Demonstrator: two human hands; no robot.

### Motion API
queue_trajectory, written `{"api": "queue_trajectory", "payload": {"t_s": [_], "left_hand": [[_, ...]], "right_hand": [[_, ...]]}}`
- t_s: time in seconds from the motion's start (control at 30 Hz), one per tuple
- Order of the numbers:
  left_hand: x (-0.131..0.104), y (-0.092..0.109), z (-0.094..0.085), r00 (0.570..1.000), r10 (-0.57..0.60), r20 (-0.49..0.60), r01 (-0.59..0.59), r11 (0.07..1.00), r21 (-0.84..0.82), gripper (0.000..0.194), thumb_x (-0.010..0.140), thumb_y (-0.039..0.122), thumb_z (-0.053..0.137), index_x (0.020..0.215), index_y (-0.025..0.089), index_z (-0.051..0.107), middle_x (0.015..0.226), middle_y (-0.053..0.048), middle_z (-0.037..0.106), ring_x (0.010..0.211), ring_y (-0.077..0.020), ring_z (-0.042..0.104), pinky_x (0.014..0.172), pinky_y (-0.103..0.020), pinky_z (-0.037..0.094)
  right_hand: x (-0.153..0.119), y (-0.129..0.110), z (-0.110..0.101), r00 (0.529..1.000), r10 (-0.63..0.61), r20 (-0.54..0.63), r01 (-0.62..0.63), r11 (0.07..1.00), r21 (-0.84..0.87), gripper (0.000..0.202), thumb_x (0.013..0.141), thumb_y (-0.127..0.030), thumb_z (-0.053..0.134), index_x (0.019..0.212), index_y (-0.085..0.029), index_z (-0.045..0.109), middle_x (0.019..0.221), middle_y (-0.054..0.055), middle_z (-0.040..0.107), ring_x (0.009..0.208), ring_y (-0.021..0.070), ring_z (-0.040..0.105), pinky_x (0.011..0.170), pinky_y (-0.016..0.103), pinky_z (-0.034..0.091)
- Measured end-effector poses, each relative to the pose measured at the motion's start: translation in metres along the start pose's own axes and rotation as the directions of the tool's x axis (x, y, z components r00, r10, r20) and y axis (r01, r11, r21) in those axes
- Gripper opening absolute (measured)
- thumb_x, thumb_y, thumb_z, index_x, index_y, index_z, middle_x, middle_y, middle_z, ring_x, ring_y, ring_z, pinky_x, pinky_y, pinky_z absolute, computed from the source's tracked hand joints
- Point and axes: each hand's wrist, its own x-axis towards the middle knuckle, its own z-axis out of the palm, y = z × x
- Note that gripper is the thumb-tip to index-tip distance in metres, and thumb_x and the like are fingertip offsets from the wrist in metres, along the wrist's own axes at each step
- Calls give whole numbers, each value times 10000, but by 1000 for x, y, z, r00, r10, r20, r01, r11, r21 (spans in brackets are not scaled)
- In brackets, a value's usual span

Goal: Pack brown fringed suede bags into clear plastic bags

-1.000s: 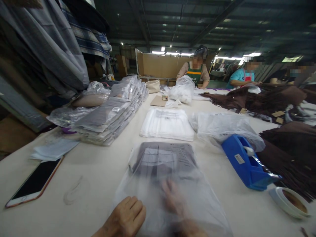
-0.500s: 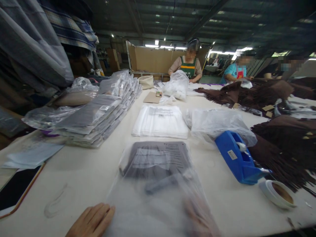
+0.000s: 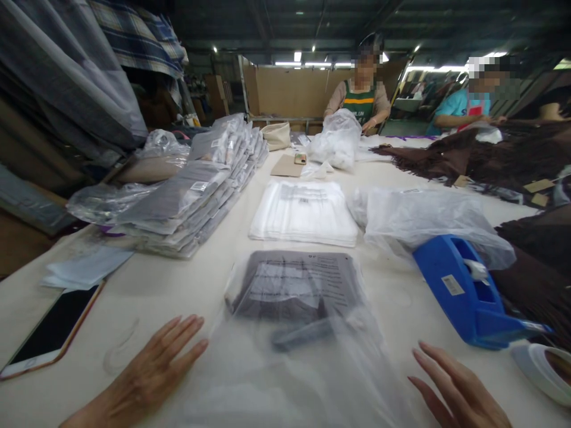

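1. Left hand (image 3: 147, 374): fingers (image 3: 185, 336) spread flat on the worktop (image 3: 178, 285), holding nothing, tips just beside the left edge of the clear bag (image 3: 294, 356).
2. Right hand (image 3: 455, 389): fingers (image 3: 430, 362) stretched out and apart, empty, near the bag's right edge; can't tell if they touch the worktop.
3. Between the hands: one clear bag, lying flat, with one folded grey cloth (image 3: 298, 285) in its far end.
4. Beyond the bag: one stack of folded white cloths (image 3: 303, 214); next to it, one crumpled clear plastic heap (image 3: 423, 220).
5. Just past the right fingers: one blue tape dispenser (image 3: 468, 291); one tape roll (image 3: 542, 371) to its right.
6. Left of the left hand: one phone (image 3: 49, 333), screen up; papers (image 3: 84, 267) beyond it.
7. Further ahead left: stack of bagged grey cloths (image 3: 200, 184).
8. Far end: two people at work (image 3: 361, 101), brown fringed fabric (image 3: 491, 160) on the right.
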Motion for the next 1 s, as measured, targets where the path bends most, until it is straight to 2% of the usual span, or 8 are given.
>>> {"api": "queue_trajectory", "payload": {"t_s": [0.13,0.23,0.37,0.5,0.6,0.8,0.87,1.0], "left_hand": [[50,-5,2,975,220,16,-217,972,-94,550,808,-44,306,1258,225,471,1268,-92,550,1247,-261,428,987,-518,379],[63,-5,1,938,327,113,-304,936,-177,498,863,28,257,1283,204,461,1292,-55,536,1266,-229,406,1037,-469,343],[39,-7,17,959,191,210,-84,897,-434,451,922,152,242,1353,151,374,1307,-82,518,1244,-177,437,1061,-374,340],[12,-3,41,949,-119,291,290,689,-664,413,877,418,486,1271,294,491,1182,-37,620,1099,-184,574,1037,-361,366],[20,9,40,823,-424,378,553,444,-705,425,822,555,490,1100,271,642,1076,-42,675,1037,-222,603,1010,-354,387],[83,26,30,227,-857,463,877,-27,-479,466,764,587,431,580,187,583,531,14,554,546,-162,535,541,-238,457],[95,27,37,170,-915,366,910,4,-414,452,732,590,421,507,200,466,458,47,387,460,-118,411,463,-210,373],[97,28,51,216,-956,197,952,161,-262,419,743,546,357,528,199,450,469,55,321,418,-88,309,443,-198,282]], "right_hand": [[49,1,19,874,-458,159,460,888,29,544,837,-119,420,1361,-259,381,1282,26,552,1235,176,451,1062,369,345],[76,-7,21,748,-593,296,572,804,166,521,853,-203,432,1369,-249,368,1330,-4,493,1268,175,405,1057,352,349],[86,-5,20,832,-472,291,309,830,464,554,868,-234,461,1400,-243,308,1247,26,575,1176,146,508,970,252,428],[79,1,23,912,-193,361,-125,709,694,449,855,-350,508,1302,-317,473,1188,44,622,1076,194,590,905,270,473],[78,-2,26,881,-21,473,-354,635,687,343,831,-417,524,1145,-318,619,1084,21,675,979,201,641,857,243,492],[81,-23,52,635,527,565,-773,430,467,413,805,-547,480,861,-217,722,823,22,716,841,235,669,728,232,534],[79,-28,61,600,623,501,-796,405,450,453,770,-580,507,889,-194,712,884,40,712,936,248,645,790,240,517],[75,-34,68,597,706,381,-797,467,384,430,808,-572,466,848,-198,673,814,35,690,827,184,652,717,193,508]]}}
